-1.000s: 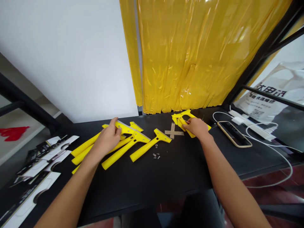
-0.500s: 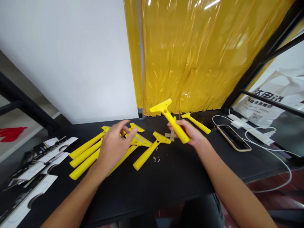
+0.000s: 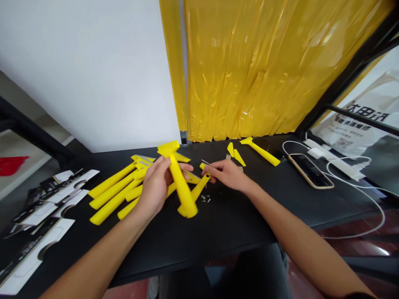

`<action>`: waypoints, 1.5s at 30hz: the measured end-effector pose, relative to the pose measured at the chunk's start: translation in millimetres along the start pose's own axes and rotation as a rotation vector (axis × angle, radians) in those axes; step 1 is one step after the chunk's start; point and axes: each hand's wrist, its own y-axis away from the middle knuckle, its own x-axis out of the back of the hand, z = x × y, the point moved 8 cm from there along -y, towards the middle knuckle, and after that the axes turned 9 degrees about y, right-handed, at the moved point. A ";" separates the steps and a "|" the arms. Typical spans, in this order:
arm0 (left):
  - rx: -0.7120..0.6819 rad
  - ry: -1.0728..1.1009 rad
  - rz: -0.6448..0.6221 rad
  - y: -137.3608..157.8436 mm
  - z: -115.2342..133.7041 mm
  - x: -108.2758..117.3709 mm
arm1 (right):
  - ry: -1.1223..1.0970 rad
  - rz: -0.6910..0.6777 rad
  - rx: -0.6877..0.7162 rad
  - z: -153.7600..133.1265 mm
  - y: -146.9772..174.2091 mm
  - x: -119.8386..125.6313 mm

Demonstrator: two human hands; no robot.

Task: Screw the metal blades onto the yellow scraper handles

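My left hand (image 3: pixel 156 182) is wrapped around a yellow scraper (image 3: pixel 182 185), its head up and its handle slanting down to the right. Behind it, a second yellow scraper (image 3: pixel 199 189) lies on the black table. At that one's head is my right hand (image 3: pixel 229 174), fingers pinched on it and hiding most of it. Small screws and nuts (image 3: pixel 205 199) lie just below those fingers. Several more yellow scrapers (image 3: pixel 114 193) lie in a bunch to the left, partly behind my left hand.
Small flat yellow pieces (image 3: pixel 238 158) and another yellow scraper (image 3: pixel 263 153) lie at the back right. Farther right are a phone (image 3: pixel 310 171), white cables and a power strip (image 3: pixel 338 162). Printed cards (image 3: pixel 52 220) are piled on the left. A yellow plastic curtain (image 3: pixel 230 74) hangs behind.
The scraper that my right hand held up is now in my left hand. My right hand has moved left and down to the scraper on the table.
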 end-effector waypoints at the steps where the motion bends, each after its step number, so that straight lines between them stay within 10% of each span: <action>1: 0.017 0.006 -0.036 2.2 3.6 -2.9 | 0.174 0.098 0.003 4.8 -0.1 17.3; 7: 0.316 -0.263 -0.352 21.9 -21.1 -16.9 | 0.610 0.039 -0.075 42.5 1.9 60.9; 11: 0.281 -0.500 -0.427 24.7 -33.9 -17.2 | 0.756 -0.056 -0.134 58.0 0.6 59.2; 45: 0.251 -0.776 -0.328 4.6 -31.7 -2.1 | 0.972 0.005 -0.468 52.4 10.5 55.5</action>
